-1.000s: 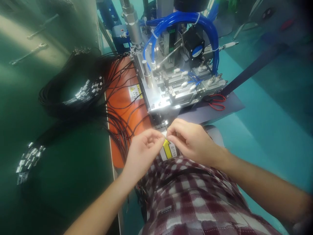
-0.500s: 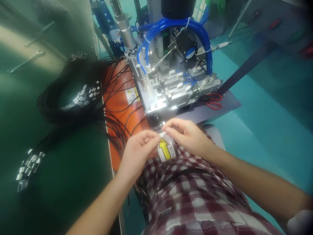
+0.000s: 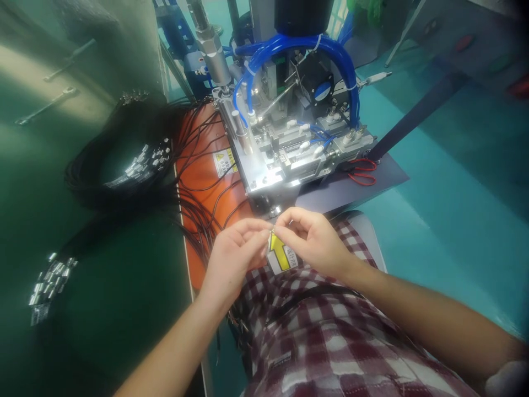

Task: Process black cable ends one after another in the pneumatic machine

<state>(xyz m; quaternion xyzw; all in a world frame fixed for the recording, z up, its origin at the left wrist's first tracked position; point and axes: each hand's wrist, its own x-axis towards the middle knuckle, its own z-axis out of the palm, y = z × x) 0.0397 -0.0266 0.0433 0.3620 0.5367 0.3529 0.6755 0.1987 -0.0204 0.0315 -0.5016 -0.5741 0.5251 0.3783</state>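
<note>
My left hand [image 3: 239,251] is closed in a pinch, its thumb and forefinger meeting just above the yellow arrow label [image 3: 281,255]. Facing it, my right hand [image 3: 308,237] is also pinched, and the fingertips of both come together. Whatever small thing sits between them is too tiny and hidden to name. Directly beyond the fingers is the front of a metal machine [image 3: 285,171] with a small shiny fitting [image 3: 275,210] low on its front. The label lies below the fingertips, partly covered by my right hand.
Black cables [image 3: 198,212] run across the orange plate [image 3: 206,146] on the left. Cable coils with silvery ends [image 3: 144,162] lie on the green surface, another bunch of ends [image 3: 53,286] nearer. Blue hoses [image 3: 285,39] arch over the machine; red-handled scissors [image 3: 363,172] rest at its right.
My right hand has come slightly down and toward me, its fingertips now meeting those of my left hand. The left hand has barely moved.
</note>
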